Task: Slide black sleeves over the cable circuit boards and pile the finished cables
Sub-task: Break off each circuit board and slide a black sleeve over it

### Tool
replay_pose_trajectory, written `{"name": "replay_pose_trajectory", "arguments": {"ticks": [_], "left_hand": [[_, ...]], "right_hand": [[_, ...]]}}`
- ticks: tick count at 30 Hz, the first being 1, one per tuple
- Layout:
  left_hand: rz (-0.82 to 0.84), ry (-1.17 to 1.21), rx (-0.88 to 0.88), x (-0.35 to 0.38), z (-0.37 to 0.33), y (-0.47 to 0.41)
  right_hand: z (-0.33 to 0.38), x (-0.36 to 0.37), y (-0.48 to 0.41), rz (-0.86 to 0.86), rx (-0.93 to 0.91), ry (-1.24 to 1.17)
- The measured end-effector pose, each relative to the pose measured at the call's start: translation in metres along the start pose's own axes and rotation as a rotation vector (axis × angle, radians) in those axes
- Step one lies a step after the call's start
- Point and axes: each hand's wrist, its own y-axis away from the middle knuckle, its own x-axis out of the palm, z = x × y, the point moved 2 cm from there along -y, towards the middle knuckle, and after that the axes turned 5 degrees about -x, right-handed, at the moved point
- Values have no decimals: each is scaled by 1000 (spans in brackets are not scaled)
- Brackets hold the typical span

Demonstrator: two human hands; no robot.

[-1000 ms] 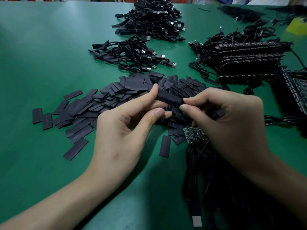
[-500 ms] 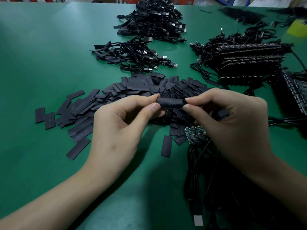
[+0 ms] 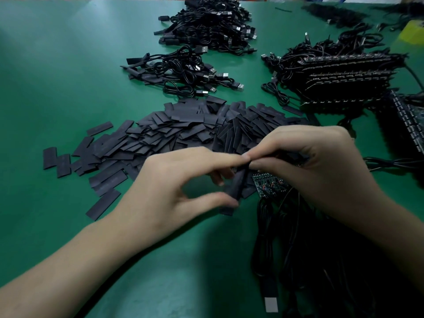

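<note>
Green matting covers the tabletop (image 3: 68,65), and toward its left side I see a loose heap of flat black sleeves (image 3: 174,131) fanning out, with a few strays lying apart at the left end. Beyond that heap, toward the far edge, lie a small pile of finished cables (image 3: 183,72) with their plugs pointing right and, further back, a larger pile of coiled cables (image 3: 211,24). Near the front edge, my view has the left hand (image 3: 169,182) pinching one black sleeve (image 3: 237,185) between forefinger tip and thumb tip, one at each end, so that it stands steeply tilted above the mat. The picture is blurred there, and I cannot tell whether a board is inside it. The right hand (image 3: 321,173) meets it just beside the left forefinger, its curled fingertips nipping the sleeve's upper end. Directly under that hand a bare circuit board (image 3: 268,185) lies on the mat, touching the near fringe of the heap. From it a dark tangle of unsleeved cables (image 3: 309,260) runs to the front edge, one USB plug (image 3: 271,304) showing pale. At the right side stand rows of stacked boards (image 3: 344,76) with wires trailing. Something yellow (image 3: 413,34) sits in the far right corner, too blurred to name.
</note>
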Motion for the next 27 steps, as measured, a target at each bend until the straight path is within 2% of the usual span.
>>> {"name": "replay_pose_trajectory", "arguments": {"ticks": [5, 19, 23, 27], "left_hand": [[21, -85, 40, 0, 1, 0], [154, -103, -45, 5, 10, -1], [84, -43, -88, 2, 14, -1], [-20, 139, -165, -3, 18, -2]], "right_hand": [[-3, 0, 0, 52, 32, -26], [-6, 7, -1, 255, 51, -10], [-5, 4, -2, 170, 70, -45], [-10, 1, 0, 39, 210, -183]]}}
